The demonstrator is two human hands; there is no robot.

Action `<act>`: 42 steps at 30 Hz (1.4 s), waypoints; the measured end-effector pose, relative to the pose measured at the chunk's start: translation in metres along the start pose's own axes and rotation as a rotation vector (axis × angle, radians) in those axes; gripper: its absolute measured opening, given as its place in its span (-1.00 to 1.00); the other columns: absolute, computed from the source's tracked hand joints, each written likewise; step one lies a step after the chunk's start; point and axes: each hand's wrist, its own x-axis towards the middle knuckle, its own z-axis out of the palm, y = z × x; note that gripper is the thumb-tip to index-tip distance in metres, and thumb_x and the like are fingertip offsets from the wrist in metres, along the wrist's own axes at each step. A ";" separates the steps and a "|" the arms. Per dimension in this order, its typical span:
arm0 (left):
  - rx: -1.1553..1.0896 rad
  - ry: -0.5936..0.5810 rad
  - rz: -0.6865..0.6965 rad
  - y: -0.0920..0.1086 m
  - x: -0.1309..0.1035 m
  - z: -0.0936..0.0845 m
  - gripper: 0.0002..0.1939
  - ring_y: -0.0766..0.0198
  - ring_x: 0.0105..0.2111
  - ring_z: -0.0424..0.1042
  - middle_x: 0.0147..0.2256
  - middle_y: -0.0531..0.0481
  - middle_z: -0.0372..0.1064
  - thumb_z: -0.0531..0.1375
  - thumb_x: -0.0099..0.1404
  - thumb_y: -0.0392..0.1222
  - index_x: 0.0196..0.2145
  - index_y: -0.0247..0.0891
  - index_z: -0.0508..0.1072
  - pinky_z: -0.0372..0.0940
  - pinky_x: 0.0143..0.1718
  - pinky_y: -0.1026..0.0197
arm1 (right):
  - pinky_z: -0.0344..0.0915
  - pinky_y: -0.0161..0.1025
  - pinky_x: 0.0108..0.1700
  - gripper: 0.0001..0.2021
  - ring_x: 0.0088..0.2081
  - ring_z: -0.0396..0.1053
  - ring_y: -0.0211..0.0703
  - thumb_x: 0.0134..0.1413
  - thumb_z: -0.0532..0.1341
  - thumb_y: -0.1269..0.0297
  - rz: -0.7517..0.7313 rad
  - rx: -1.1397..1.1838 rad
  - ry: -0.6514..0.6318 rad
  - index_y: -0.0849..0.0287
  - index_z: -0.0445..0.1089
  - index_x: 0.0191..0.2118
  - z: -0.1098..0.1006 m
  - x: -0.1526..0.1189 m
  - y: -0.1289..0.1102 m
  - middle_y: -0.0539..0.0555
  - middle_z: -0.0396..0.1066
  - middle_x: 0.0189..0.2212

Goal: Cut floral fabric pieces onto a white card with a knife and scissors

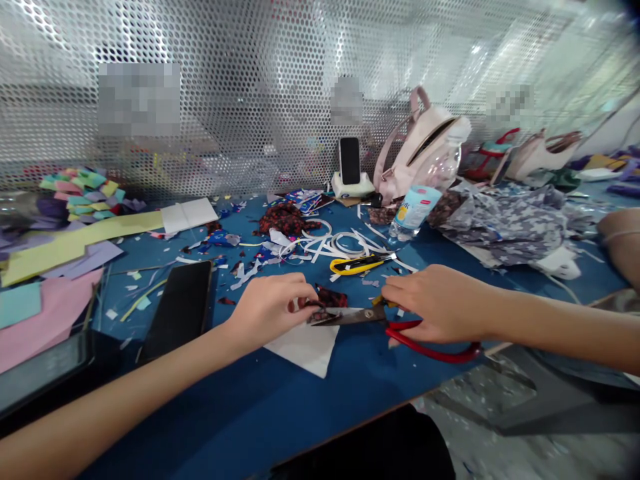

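My right hand [434,303] is closed on the red-handled scissors [357,316], whose blades point left toward my other hand. My left hand [275,303] pinches a small dark patterned fabric piece [325,316] at the blade tips. Another dark red patterned scrap [333,296] lies just behind the blades. Beneath the left fingers and the blades is a white sheet [307,348] on the blue table [240,413]. A yellow cutter [356,265] rests behind the scissors, beside coiled white strips [345,245].
A black phone [179,308] and coloured paper [55,310] lie left. Behind are a dark red cloth [285,220], a propped phone [349,161], a bottle [416,208] and a pink backpack [423,150]. Grey star-patterned fabric [510,223] and another person's arm [621,240] are right.
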 end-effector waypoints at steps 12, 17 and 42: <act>-0.013 0.004 -0.001 -0.001 0.000 -0.001 -0.94 0.42 -0.53 0.44 -0.39 0.12 0.47 0.25 0.24 -0.27 -0.35 -0.15 0.55 0.22 -0.49 0.39 | -0.03 -0.23 -0.54 -0.68 -0.54 0.44 -0.08 0.18 0.22 -0.01 -0.047 -0.064 0.046 0.18 0.44 -0.28 0.004 -0.005 0.003 0.10 0.52 -0.40; 0.002 -0.002 0.002 -0.002 -0.001 -0.001 -0.95 0.42 -0.52 0.42 -0.38 0.10 0.46 0.26 0.26 -0.21 -0.34 -0.16 0.55 0.19 -0.51 0.39 | 0.05 -0.20 -0.52 -0.56 -0.42 0.50 0.03 0.16 0.19 -0.12 -0.027 -0.054 0.021 0.22 0.41 -0.16 0.000 -0.004 -0.003 0.15 0.51 -0.27; -0.010 -0.043 -0.052 -0.003 -0.001 -0.003 -0.95 0.47 -0.53 0.39 -0.24 0.11 0.39 0.26 0.29 -0.20 -0.31 -0.13 0.56 0.18 -0.48 0.34 | -0.07 -0.25 -0.54 -0.54 -0.45 0.47 -0.06 0.15 0.23 -0.15 -0.069 -0.098 0.071 0.22 0.41 -0.17 0.004 0.010 -0.003 0.14 0.52 -0.31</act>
